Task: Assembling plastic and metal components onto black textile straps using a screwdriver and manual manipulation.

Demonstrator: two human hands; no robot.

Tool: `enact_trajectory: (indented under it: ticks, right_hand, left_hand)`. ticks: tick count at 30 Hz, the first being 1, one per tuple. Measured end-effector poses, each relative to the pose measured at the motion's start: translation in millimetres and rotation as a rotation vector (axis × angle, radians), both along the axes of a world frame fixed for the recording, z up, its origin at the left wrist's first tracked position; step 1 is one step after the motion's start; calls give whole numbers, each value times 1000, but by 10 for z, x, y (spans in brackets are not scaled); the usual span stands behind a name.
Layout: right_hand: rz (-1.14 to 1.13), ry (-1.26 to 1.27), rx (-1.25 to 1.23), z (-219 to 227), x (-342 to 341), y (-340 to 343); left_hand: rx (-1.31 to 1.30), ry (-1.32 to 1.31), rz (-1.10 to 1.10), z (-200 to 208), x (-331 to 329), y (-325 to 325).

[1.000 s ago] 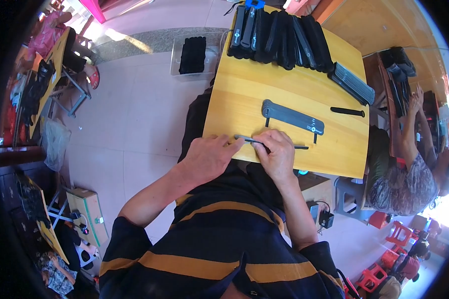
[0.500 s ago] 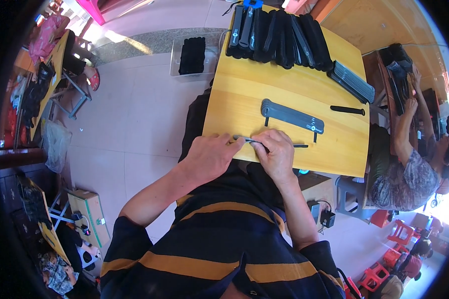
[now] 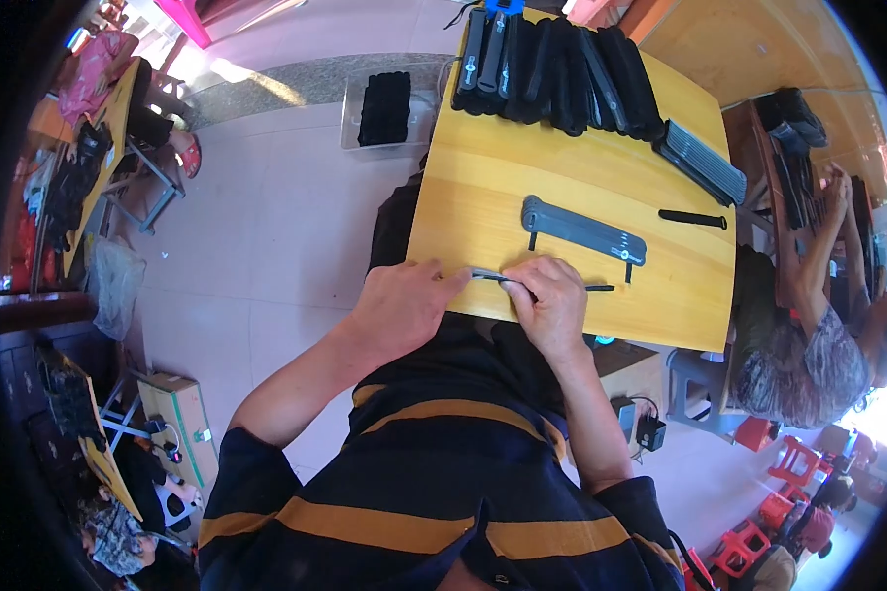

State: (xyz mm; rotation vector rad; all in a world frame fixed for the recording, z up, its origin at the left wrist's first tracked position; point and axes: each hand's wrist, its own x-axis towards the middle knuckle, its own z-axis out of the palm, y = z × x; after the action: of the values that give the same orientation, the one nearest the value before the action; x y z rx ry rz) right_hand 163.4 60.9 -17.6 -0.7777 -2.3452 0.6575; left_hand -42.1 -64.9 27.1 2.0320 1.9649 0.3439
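Observation:
In front of me, at the near edge of the yellow table (image 3: 660, 305), both hands are at a narrow black strap (image 3: 489, 276). My right hand (image 3: 550, 300) pinches it between thumb and fingers, and a dark strip sticks out past its right side. My left hand (image 3: 411, 300) is closed at the strap's left end; the fingertips are partly hidden. Just beyond lies a flat stack of dark grey bands (image 3: 583, 231), a short black tab showing near each end. To its right rests a single short black strap (image 3: 693, 219).
Piles of black bands (image 3: 562, 79) fill the table's far side, beside a neat grey stack (image 3: 700, 163). A clear plastic bin (image 3: 350, 118) holding black pieces stands left of the table. To the right, another person (image 3: 808, 340) works at a bench; others sit farther off.
My left hand has shifted slightly left, and more of the strap shows between my hands. At right, the other person's arm has moved. The view has shifted a little.

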Motion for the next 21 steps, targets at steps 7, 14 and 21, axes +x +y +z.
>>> enact_trajectory:
  ticks: [7,14,21]
  right_hand:
    - [6,-18,0,5,2,16]
    - [20,-17,7,6,-11,30]
    - [67,-67,10,64,-38,60]
  left_hand:
    - [-8,17,-2,26,-64,-17]
    - [27,40,-1,8,-123,-26]
    - [5,58,-7,64,-123,-1]
